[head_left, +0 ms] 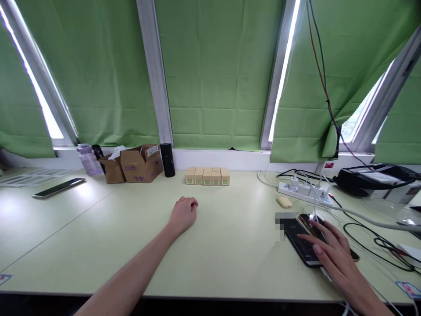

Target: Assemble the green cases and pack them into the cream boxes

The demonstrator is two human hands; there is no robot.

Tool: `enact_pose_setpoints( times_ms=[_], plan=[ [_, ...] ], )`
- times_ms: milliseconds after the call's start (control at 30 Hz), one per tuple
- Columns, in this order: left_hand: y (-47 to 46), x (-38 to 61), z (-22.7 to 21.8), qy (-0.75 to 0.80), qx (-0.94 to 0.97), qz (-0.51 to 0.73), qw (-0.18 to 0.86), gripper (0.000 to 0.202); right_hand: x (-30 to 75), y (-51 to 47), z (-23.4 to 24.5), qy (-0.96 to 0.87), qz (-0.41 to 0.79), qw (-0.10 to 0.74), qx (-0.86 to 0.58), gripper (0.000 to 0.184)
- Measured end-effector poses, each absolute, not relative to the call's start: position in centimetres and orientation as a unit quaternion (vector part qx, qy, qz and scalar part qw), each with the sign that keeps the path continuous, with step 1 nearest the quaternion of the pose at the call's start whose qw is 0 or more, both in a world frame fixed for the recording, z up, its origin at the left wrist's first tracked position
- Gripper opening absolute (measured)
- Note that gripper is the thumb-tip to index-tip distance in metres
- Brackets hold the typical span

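My left hand rests on the table with its fingers curled in and nothing visible in them. In front of it stands a row of several small tan boxes with green-and-white labels. On the right, my right hand is spread palm down over two phones, fingers stretched out. A fingertip touches the screen of the nearer black phone. The other phone, with a cable running to it, lies beside it, partly hidden under the fingers. Part of the black phone is blurred by pixel blocks.
Behind the phones lie a cream case and a white power strip with chargers. Black cables spread at right, near a black bag. Farther left are an open cardboard box, a black cylinder, a purple bottle and a dark tablet-like slab.
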State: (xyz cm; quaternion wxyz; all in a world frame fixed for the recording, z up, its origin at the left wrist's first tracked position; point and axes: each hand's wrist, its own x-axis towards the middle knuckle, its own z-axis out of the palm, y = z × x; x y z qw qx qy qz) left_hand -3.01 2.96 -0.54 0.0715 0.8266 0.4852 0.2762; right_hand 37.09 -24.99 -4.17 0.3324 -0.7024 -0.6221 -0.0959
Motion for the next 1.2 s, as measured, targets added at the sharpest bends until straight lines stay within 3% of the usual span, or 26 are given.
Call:
enact_pose_setpoints(
  times_ms=[333, 633, 1200],
  plan=[
    [3.1, -3.0, -0.7, 0.483, 0.826, 0.281, 0.072, 0.023, 38.2, -24.4, -5.1, -0.639, -0.100, 0.271, -0.713, 0.048],
    [3.1, -3.0, -0.6, 0.484, 0.826, 0.278, 0.077, 0.023, 36.9, -25.5, -3.6, -0.640, -0.128, 0.325, -0.685, 0.051],
    [3.0, -3.0, -0.6, 0.484, 0.828, 0.273, 0.075, 0.024, 38.4, -25.4, -5.0, -0.512, -0.133, 0.419, -0.737, 0.057]
  ],
)
